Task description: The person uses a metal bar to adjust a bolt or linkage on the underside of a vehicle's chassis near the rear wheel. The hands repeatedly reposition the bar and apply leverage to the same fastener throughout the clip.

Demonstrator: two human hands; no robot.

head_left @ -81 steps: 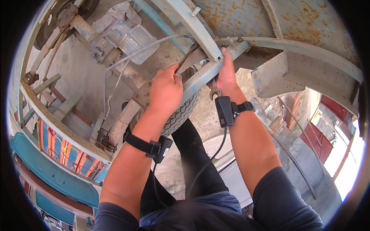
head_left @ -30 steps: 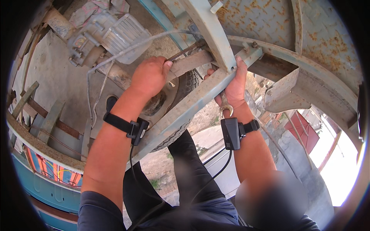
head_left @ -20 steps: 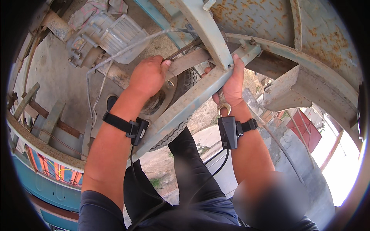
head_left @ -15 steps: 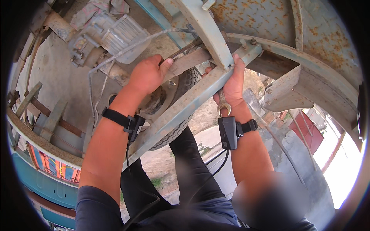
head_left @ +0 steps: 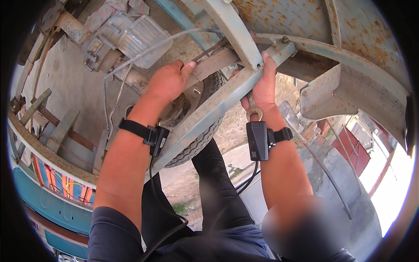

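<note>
My left hand (head_left: 168, 81) is closed on the near end of a flat, brownish steel bar (head_left: 214, 65), its thumb along the top; the other fingers are hidden beneath. In my right hand (head_left: 263, 87) is a metal wrench (head_left: 253, 112), one end of which sticks out below the palm toward my wrist. The wrench's other end is out of sight behind the pale blue-grey frame rail (head_left: 209, 111). My right thumb presses on the rail's upper face, beside the joint with an upright beam (head_left: 235, 37). Below the bar sits a wheel with a treaded tyre (head_left: 196, 142).
A ribbed metal gear housing (head_left: 131, 39) on an axle lies at the upper left, with a grey cable conduit (head_left: 148, 54) across it. Rusty sheet metal (head_left: 288, 19) and a curved frame edge (head_left: 349, 56) close off the upper right. A bent metal bracket (head_left: 321, 94) hangs right of my right hand.
The view has shifted slightly. The wrench's exposed end has turned a little and sits closer to my right palm. Both hands keep nearly the same places on the frame.
</note>
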